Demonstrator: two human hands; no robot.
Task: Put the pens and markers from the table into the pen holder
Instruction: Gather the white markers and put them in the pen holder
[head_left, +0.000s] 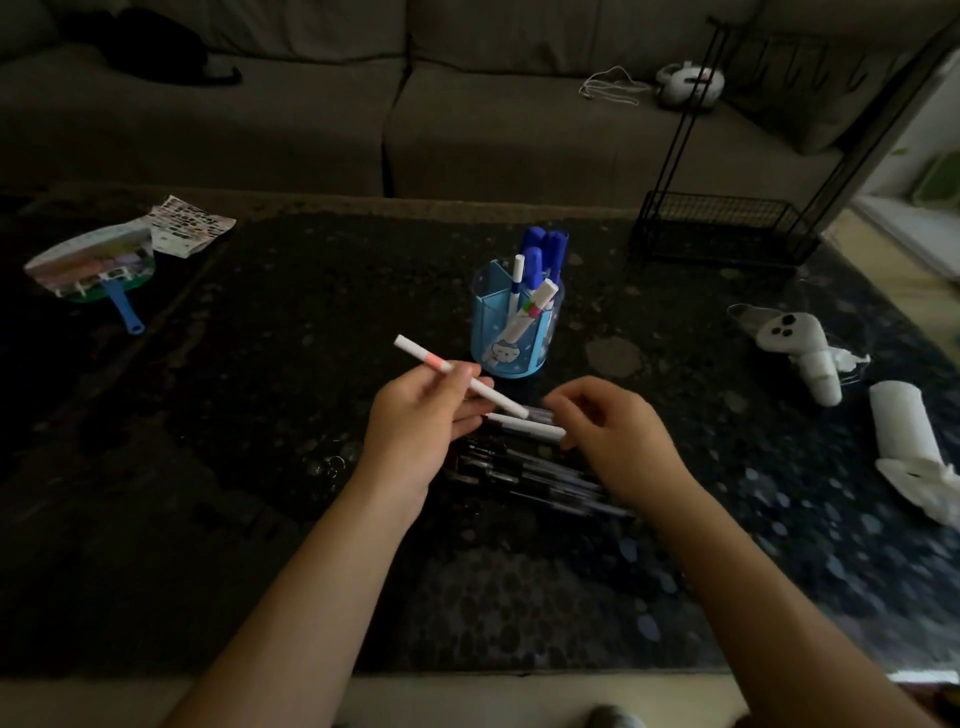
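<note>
On the dark speckled table (249, 426), sofa (291, 119) at 12 o'clock, the left hand (415, 423) pinches a white marker (418, 352); whether the right hand (618, 441) grips the pens (535, 470), I cannot tell.

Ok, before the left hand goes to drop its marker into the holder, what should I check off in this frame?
1. Left hand holds the white marker firmly: ok, pinched between thumb and fingers.
2. Pen holder upright: ok.
3. Room in the holder: ok, it seems; gaps show beside the markers inside.
4. Path from marker to holder free: ok, nothing lies between.
5. Right hand grips the white pen on the table: cannot tell, blurred.
6. Table cleared of pens: not ok, dark pens lie in a pile.
</note>
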